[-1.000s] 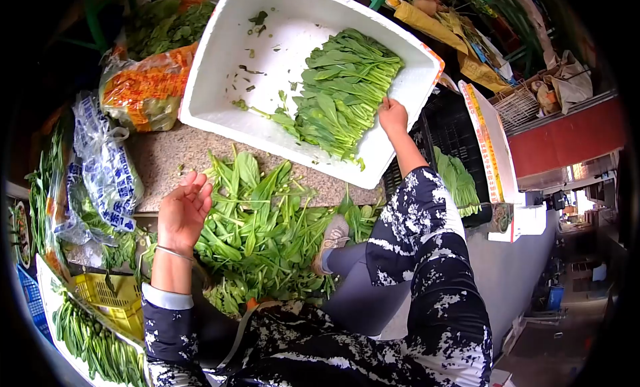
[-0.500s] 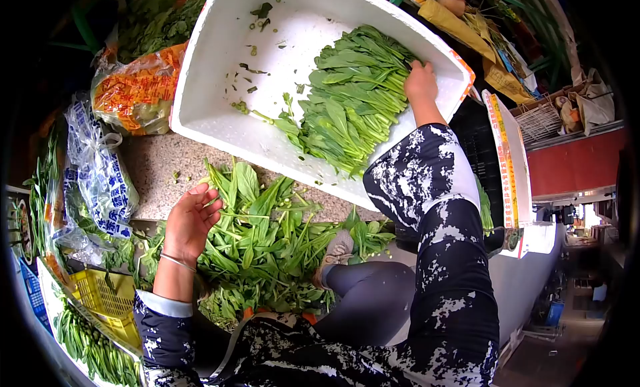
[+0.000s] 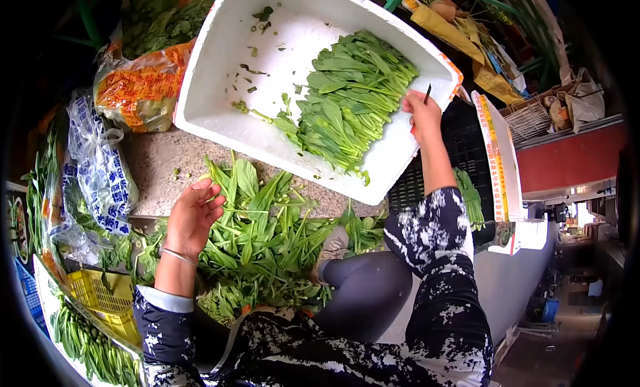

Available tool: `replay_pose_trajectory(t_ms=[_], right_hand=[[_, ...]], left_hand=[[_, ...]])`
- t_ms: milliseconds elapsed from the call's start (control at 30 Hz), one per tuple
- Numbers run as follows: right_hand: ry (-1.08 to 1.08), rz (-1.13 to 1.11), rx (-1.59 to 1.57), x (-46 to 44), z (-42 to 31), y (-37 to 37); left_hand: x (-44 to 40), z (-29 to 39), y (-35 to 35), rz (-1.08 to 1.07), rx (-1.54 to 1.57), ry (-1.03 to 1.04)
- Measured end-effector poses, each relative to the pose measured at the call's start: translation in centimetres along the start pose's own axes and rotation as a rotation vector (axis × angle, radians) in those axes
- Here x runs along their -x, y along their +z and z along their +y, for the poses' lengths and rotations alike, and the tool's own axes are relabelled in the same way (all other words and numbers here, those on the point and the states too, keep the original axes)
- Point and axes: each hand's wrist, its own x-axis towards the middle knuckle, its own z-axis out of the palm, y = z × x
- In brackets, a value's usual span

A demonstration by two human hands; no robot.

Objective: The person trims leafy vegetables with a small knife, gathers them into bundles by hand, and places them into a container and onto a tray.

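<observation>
My right hand (image 3: 425, 114) pinches a small knife (image 3: 428, 94), its thin dark end sticking up and a bit of red showing below the fingers. It is at the right wall of a white foam box (image 3: 230, 87), just beside a layered pile of leafy green stalks (image 3: 353, 97) inside. My left hand (image 3: 193, 217) is palm up, its fingers loosely curled and apart. A pale green bit shows at its fingertips; whether they touch it I cannot tell. Loose leafy greens (image 3: 260, 234) lie in a heap beside this hand, below the box.
Plastic bags of vegetables (image 3: 137, 90) and a knotted clear bag with blue print (image 3: 103, 174) stand at left. Lower left are a yellow basket (image 3: 103, 294) and a box of green stalks (image 3: 87, 340). A black crate (image 3: 460, 140) sits right of the foam box. My shoe (image 3: 333, 246) is among the greens.
My right hand has drawn back from the stalk pile toward me and the box's right wall; the knife now shows in it. The foam box has shifted slightly. My left hand has barely moved.
</observation>
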Motion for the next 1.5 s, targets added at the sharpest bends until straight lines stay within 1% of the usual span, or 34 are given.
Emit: replay_pose_trajectory(t_ms=[67, 100, 133, 167, 200, 233, 267, 333, 367, 400, 433, 467, 533, 567, 667, 733, 800, 933, 1000, 1067, 1133, 1167, 1200, 1233, 1300, 1333, 1400, 1467, 1500], right_hand=[[-0.004, -0.108, 0.166, 5.8, -1.9, 1.0], [0.000, -0.194, 0.262, 8.6, -2.6, 2.4], [-0.139, -0.376, 0.244, 9.7, -0.2, 3.2], [-0.149, -0.581, 0.311, 15.6, -2.6, 5.0], [-0.072, -0.701, 0.346, 17.8, -3.2, 5.8], [-0.114, -0.775, 0.284, 19.7, -3.9, 6.6], [-0.080, -0.826, 0.187, 20.9, -3.7, 7.4], [0.057, -0.904, -0.017, 22.5, -3.0, 9.0], [0.101, -0.883, -0.062, 23.3, -3.7, 9.6], [0.224, -0.887, 0.003, 23.4, -3.5, 9.8], [0.243, -0.911, -0.056, 23.7, -3.4, 10.1], [0.254, -0.927, -0.113, 24.0, -3.5, 10.4], [0.326, -0.956, -0.321, 24.2, -3.7, 10.6], [0.335, -0.985, -0.315, 24.1, -3.7, 10.5], [0.332, -1.039, -0.387, 24.7, -3.2, 10.7], [0.335, -1.050, -0.414, 25.0, -3.3, 10.6], [0.316, -1.007, -0.450, 25.3, -3.4, 10.7], [0.345, -1.024, -0.450, 25.4, -3.4, 10.7], [0.325, -1.007, -0.374, 25.3, -3.5, 10.8], [0.342, -1.015, -0.386, 25.1, -3.3, 10.9], [0.361, -1.017, -0.401, 25.2, -3.1, 11.1], [0.339, -1.017, -0.388, 25.2, -3.1, 11.2], [0.317, -1.015, -0.375, 25.2, -3.0, 11.3], [0.322, -1.015, -0.376, 25.2, -2.8, 11.3], [0.266, -1.006, -0.347, 25.0, -2.7, 11.3], [0.236, -1.002, -0.332, 24.9, -2.6, 11.3], [0.255, -0.975, -0.332, 24.8, -2.6, 11.3], [0.257, -0.936, -0.328, 24.6, -2.4, 11.3], [0.269, -0.919, -0.278, 24.4, -2.0, 11.3]], left_hand=[[0.5, -0.1, 0.5, -0.003, -0.067, 0.028], [0.9, -0.1, 1.0, -0.016, -0.157, 0.086], [1.9, 0.2, 2.2, -0.013, -0.294, 0.153], [2.6, -0.2, 2.8, -0.153, -0.494, 0.313], [3.0, -0.5, 3.3, -0.291, -0.694, 0.477], [3.4, -0.6, 3.7, -0.405, -0.698, 0.421], [3.8, -0.8, 4.0, -0.510, -0.695, 0.356], [3.8, -2.0, 4.1, -0.608, -0.546, 0.341], [4.1, -1.9, 4.3, -0.610, -0.495, 0.283], [4.1, -1.4, 4.0, -0.582, -0.598, 0.266], [3.9, -1.1, 3.6, -0.560, -0.703, 0.237], [4.1, -1.1, 3.7, -0.496, -0.676, 0.240], [4.0, -0.8, 3.3, -0.506, -0.603, 0.202], [4.2, -0.6, 3.3, -0.497, -0.632, 0.213], [4.0, -0.5, 2.8, -0.510, -0.617, 0.187], [3.9, -0.4, 2.7, -0.511, -0.642, 0.210], [3.8, -0.5, 2.6, -0.458, -0.597, 0.223], [4.0, -0.3, 2.6, -0.492, -0.566, 0.190], [3.9, -0.3, 2.6, -0.495, -0.551, 0.181], [3.8, -0.5, 2.5, -0.493, -0.537, 0.162], [3.4, -0.6, 2.4, -0.527, -0.632, 0.306], [2.9, -1.1, 2.2, -0.528, -0.605, 0.338], [3.0, -1.0, 2.2, -0.526, -0.604, 0.329], [3.1, -0.7, 2.2, -0.523, -0.594, 0.290], [3.7, 0.0, 2.5, -0.493, -0.582, 0.207], [3.8, 0.1, 2.5, -0.494, -0.583, 0.206], [3.9, 0.3, 2.4, -0.547, -0.514, 0.190], [4.0, 0.8, 2.2, -0.577, -0.511, 0.219], [4.1, 1.0, 2.3, -0.489, -0.592, 0.247]])
